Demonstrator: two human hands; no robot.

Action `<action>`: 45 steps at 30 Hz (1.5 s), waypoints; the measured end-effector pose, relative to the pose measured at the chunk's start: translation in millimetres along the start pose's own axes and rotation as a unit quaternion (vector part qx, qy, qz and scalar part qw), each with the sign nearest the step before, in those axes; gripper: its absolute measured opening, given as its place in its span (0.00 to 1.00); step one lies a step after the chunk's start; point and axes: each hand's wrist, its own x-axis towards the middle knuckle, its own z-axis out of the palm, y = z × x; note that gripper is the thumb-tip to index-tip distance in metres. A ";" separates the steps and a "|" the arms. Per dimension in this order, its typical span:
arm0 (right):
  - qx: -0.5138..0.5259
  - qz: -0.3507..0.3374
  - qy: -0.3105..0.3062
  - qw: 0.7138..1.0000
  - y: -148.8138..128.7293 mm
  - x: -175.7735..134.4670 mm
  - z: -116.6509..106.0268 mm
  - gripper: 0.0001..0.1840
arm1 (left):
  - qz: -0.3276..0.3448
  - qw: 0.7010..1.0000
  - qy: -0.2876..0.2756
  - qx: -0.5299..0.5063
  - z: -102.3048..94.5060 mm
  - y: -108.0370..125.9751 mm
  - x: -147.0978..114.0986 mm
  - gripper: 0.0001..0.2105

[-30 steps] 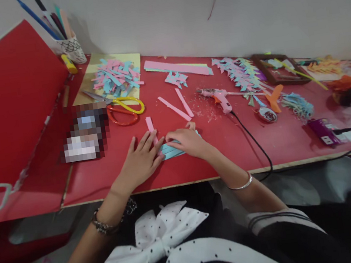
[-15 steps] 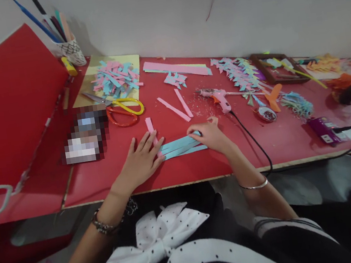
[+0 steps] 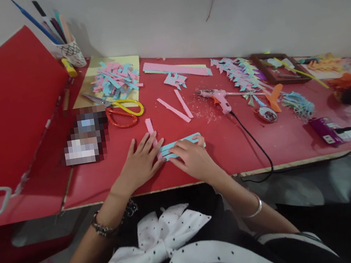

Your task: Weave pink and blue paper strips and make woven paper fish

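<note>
My left hand (image 3: 142, 160) lies flat with fingers spread. Its fingertips rest on the left ends of several light-blue paper strips (image 3: 182, 142) and across a pink paper strip (image 3: 149, 125) that sticks out upward past them. Over the middle of the blue strips, my right hand (image 3: 194, 158) has its fingers apart and slightly bent, with the fingertips down on the paper and the little finger raised. It covers much of the strips' lower right part. Two loose pink strips (image 3: 175, 110) lie beyond the hands.
Scissors (image 3: 122, 110) and a blurred-out phone (image 3: 84, 136) lie to the left. A pink glue gun (image 3: 221, 98) trails its cord rightward to a purple power box (image 3: 323, 131). Behind are a pile of paper snippets (image 3: 115, 79) and a wooden tray (image 3: 282, 82). A red lid-like board (image 3: 9, 103) stands at left.
My right hand has let go of the right end of the blue strips and moved left and slightly down onto their middle. My left hand has stayed in place.
</note>
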 end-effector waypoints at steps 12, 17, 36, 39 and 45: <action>0.078 0.140 0.014 0.987 37.9 -11.0 -7.2 0.09 | -0.005 1.000 0.000 0.000 -1.1 -0.1 -0.2 0.23; 0.082 0.150 -0.004 0.985 61.9 -17.5 -21.6 0.12 | -0.009 1.000 -0.001 0.005 -3.7 1.3 -0.2 0.23; 0.064 -0.012 0.077 0.995 15.5 -3.3 3.4 0.08 | -0.007 1.000 -0.002 0.011 -2.4 0.7 0.8 0.23; 0.091 0.010 0.079 0.993 17.3 -4.5 4.4 0.11 | -0.005 1.000 0.001 0.011 -1.0 0.4 0.3 0.23; 0.057 0.091 0.082 0.991 26.3 -7.2 10.0 0.09 | -0.007 1.000 -0.005 0.014 -1.2 0.8 0.2 0.23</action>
